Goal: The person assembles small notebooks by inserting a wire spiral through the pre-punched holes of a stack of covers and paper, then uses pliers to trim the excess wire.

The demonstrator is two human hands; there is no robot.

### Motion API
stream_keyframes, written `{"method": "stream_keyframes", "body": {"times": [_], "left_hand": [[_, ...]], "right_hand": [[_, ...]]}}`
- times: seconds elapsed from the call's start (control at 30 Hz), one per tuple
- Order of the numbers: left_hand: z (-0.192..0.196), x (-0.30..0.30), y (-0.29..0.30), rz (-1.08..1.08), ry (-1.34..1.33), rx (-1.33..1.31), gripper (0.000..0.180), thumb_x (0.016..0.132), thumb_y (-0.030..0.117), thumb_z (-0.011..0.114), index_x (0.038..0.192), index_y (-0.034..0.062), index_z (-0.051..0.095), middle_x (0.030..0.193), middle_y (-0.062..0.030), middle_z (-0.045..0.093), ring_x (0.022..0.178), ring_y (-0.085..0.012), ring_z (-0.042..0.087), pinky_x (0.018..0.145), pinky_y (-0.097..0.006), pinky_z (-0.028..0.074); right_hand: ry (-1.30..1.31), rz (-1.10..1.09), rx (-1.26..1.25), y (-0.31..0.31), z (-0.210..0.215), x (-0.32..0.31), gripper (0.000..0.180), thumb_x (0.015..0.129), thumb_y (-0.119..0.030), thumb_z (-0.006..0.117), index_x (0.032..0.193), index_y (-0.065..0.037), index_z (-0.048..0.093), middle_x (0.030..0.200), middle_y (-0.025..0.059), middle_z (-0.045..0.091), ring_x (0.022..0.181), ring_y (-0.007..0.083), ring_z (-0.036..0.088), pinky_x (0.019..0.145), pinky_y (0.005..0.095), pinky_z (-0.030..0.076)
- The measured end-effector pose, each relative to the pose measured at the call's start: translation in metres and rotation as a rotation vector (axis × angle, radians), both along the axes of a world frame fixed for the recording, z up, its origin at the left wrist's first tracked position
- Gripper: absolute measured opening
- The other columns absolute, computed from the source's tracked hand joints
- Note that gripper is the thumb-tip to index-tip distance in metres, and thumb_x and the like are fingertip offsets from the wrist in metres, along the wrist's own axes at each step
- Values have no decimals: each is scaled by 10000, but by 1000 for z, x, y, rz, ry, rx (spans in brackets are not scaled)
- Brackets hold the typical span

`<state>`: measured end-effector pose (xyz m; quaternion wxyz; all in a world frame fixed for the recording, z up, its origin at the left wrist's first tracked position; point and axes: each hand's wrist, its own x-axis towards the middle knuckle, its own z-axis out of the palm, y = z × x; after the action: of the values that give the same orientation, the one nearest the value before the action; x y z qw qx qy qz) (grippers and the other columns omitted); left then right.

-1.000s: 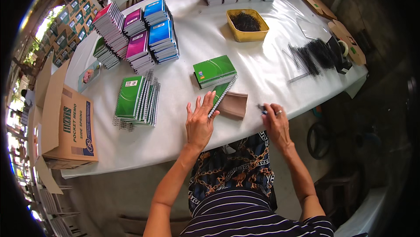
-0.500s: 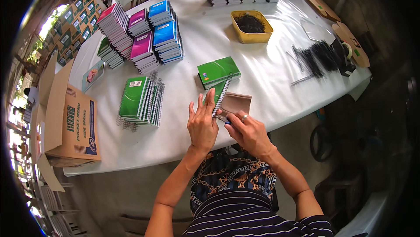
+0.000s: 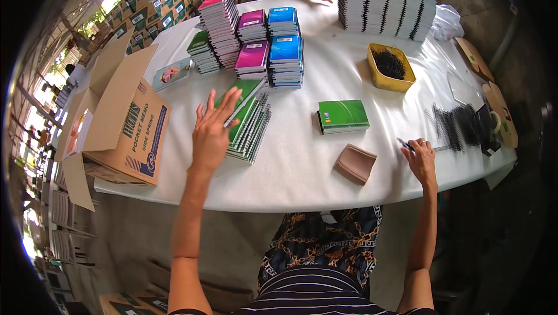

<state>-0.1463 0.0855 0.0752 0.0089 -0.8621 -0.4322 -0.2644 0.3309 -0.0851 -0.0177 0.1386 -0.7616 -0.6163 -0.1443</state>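
The spiral-bound green notebook [image 3: 248,87] has moved from the brown block [image 3: 356,165] to the green notebook stack [image 3: 251,138] at the left; the block now stands bare. The left hand [image 3: 210,132] is partly open, fingers spread over the notebook's cover, thumb near its spiral edge; whether it grips or only presses cannot be told. The right hand [image 3: 422,157] has withdrawn toward the loose black coils [image 3: 456,126], fingers curled round a small dark tool [image 3: 406,144]. Work on this notebook at the block appears finished; the green pile [image 3: 343,116] beyond the block remains in place.
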Motion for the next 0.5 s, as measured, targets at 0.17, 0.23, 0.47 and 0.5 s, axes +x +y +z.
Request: {"method": "stream_keyframes", "body": {"times": [0.17, 0.23, 0.47, 0.5], "left_hand": [[-10, -36, 2, -50, 251, -399, 823, 751, 413, 735, 1482, 290, 378, 1572, -31, 297, 1459, -391, 179, 1142, -602, 168], [-6, -24, 5, -64, 240, -266, 864, 711, 497, 715, 1477, 258, 395, 1580, -53, 274, 1463, -403, 147, 1131, -618, 178], [-14, 26, -37, -187, -131, -25, 607, 820, 300, 708, 1391, 200, 532, 1569, -49, 301, 1471, -356, 167, 1169, -506, 164], [-21, 39, -41, -240, -189, -106, 643, 815, 273, 721, 1414, 195, 499, 1572, -54, 294, 1472, -357, 160, 1172, -493, 162]], "right_hand": [[798, 223, 268, 78, -7, -27, 286, 884, -277, 691, 908, 7, 674, 891, 158, 645, 770, 286, 634, 673, 386, 501], [710, 119, 261, 124, -23, -18, 334, 818, -289, 763, 789, 32, 674, 731, 131, 659, 680, 244, 642, 632, 371, 512], [1007, -86, -120, 174, -16, -16, 304, 718, -215, 803, 687, 52, 661, 614, 123, 641, 519, 185, 628, 479, 299, 505], [1007, -83, -107, 174, -17, -13, 289, 717, -203, 798, 684, 49, 662, 614, 126, 641, 506, 187, 624, 465, 295, 502]]}}
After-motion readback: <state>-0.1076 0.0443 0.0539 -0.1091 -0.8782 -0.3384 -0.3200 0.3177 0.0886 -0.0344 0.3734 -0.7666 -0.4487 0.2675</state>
